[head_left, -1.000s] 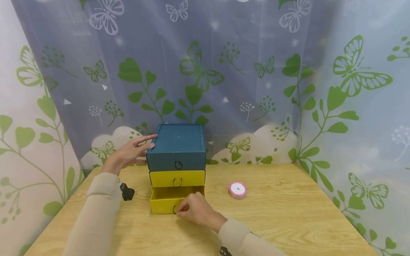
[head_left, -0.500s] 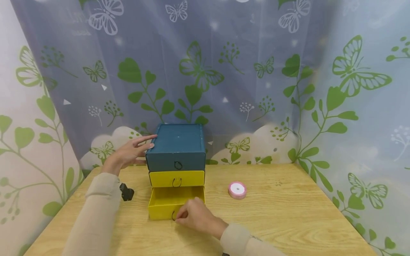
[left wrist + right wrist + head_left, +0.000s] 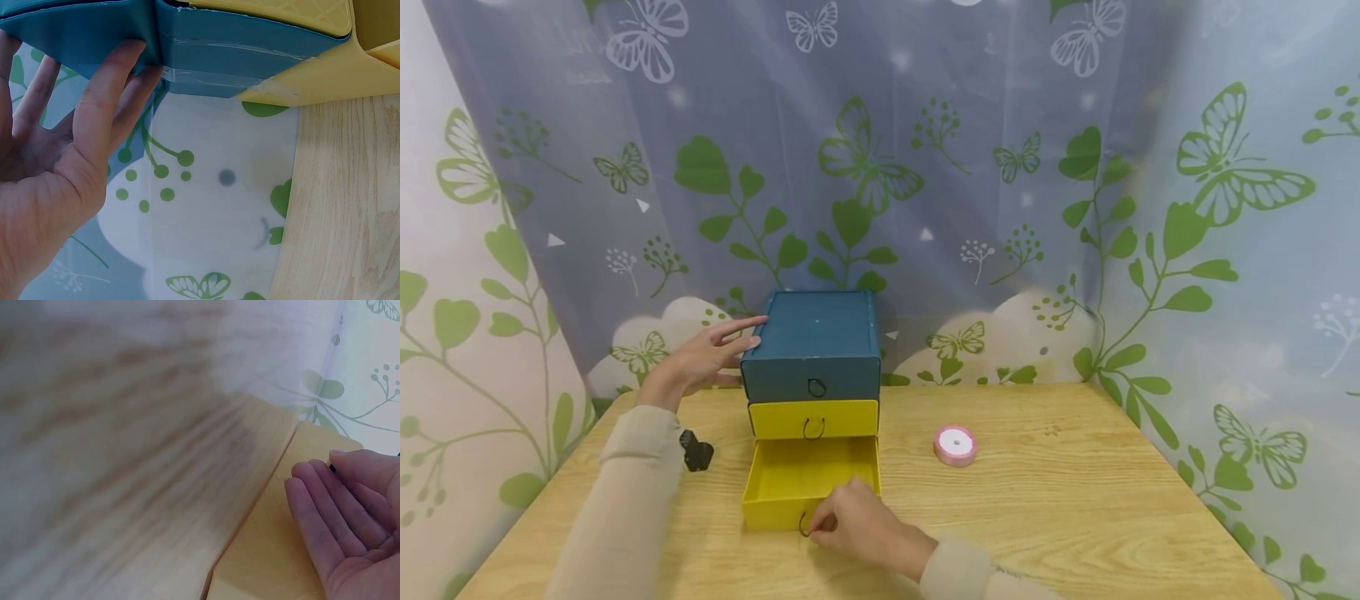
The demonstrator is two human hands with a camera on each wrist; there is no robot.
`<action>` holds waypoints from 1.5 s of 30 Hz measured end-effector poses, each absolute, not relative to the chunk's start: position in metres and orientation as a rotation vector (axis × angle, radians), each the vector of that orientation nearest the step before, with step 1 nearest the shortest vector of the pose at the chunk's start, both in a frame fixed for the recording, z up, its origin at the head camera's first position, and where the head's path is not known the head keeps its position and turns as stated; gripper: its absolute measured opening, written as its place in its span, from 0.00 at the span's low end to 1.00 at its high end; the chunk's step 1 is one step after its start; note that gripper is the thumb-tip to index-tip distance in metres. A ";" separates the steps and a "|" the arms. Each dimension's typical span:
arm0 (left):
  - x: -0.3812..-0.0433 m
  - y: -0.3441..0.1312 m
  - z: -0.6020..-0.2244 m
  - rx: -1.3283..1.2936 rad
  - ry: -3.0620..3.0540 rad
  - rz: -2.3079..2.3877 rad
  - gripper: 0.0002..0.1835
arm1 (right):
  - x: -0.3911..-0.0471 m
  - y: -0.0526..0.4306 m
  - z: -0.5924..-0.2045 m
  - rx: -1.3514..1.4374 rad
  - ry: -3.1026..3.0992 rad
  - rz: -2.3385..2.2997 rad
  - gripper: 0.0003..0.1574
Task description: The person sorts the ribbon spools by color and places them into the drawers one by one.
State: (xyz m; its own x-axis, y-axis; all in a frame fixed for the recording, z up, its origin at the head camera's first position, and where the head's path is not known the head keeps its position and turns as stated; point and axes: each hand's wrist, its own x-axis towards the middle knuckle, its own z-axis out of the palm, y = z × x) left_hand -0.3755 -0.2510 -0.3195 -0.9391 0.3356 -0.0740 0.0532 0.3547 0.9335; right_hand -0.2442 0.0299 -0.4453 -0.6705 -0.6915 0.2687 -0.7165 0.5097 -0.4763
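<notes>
A small drawer cabinet has a blue top unit point(image 3: 822, 325), a yellow middle drawer point(image 3: 778, 419) pushed in, and a yellow bottom drawer point(image 3: 767, 515) pulled well out, its bare floor showing. My right hand point(image 3: 868, 529) pinches the black loop handle point(image 3: 803, 523) on that bottom drawer between thumb and index finger. In the right wrist view a bit of the dark loop point(image 3: 332, 467) shows at the thumb tip of the hand point(image 3: 359, 534). My left hand point(image 3: 703, 358) rests with spread fingers against the blue unit's left side. The left wrist view shows its fingertips point(image 3: 134, 47) on the blue wall.
A pink-edged roll of ribbon point(image 3: 956, 446) lies on the wooden table point(image 3: 1075, 500) right of the cabinet. A small black object point(image 3: 697, 452) sits beside the left forearm. Behind stands a curtain point(image 3: 985, 208) printed with butterflies and leaves.
The bottom drawer has slid farther out toward me, with my right hand drawing back on its loop handle. More of its inside shows. My left hand has stayed in place.
</notes>
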 end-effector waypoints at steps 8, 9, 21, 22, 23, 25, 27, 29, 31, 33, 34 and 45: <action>-0.376 -0.251 -0.319 0.342 2.357 1.626 0.36 | -0.237 0.029 -0.444 1.252 -2.715 0.865 0.04; -0.376 -0.251 -0.319 0.342 2.353 1.629 0.36 | -0.237 0.029 -0.444 1.255 -2.716 0.864 0.04; -0.375 -0.251 -0.318 0.332 2.352 1.627 0.35 | -0.229 0.031 -0.440 1.328 -2.697 0.824 0.05; -0.375 -0.251 -0.318 0.331 2.352 1.626 0.36 | -0.229 0.031 -0.440 1.332 -2.694 0.816 0.06; -0.375 -0.251 -0.317 0.331 2.353 1.624 0.36 | -0.228 0.031 -0.441 1.335 -2.693 0.815 0.06; -0.375 -0.251 -0.317 0.330 2.351 1.622 0.36 | -0.227 0.032 -0.441 1.346 -2.686 0.811 0.06; -0.374 -0.251 -0.317 0.335 2.355 1.617 0.36 | -0.226 0.032 -0.441 1.354 -2.682 0.820 0.06; -0.375 -0.250 -0.317 0.342 2.363 1.610 0.36 | -0.225 0.032 -0.440 1.363 -2.677 0.821 0.06; -0.375 -0.251 -0.316 0.347 2.369 1.603 0.36 | -0.224 0.033 -0.439 1.365 -2.679 0.823 0.07; -0.375 -0.251 -0.316 0.349 2.371 1.599 0.36 | -0.223 0.033 -0.438 1.362 -2.695 0.829 0.07; -0.375 -0.251 -0.316 0.347 2.368 1.600 0.36 | -0.223 0.033 -0.438 1.361 -2.700 0.826 0.07; -0.375 -0.252 -0.318 0.363 2.349 1.611 0.36 | -0.222 0.044 -0.429 1.357 -2.731 0.874 0.09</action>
State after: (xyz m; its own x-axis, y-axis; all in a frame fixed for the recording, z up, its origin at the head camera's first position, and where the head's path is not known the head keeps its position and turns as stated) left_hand -0.3746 -0.2524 -0.3182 -0.9323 0.3529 -0.0792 0.0533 0.3507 0.9350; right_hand -0.2218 0.0437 -0.4295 -0.6336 -0.7450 0.2086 -0.7277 0.4822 -0.4878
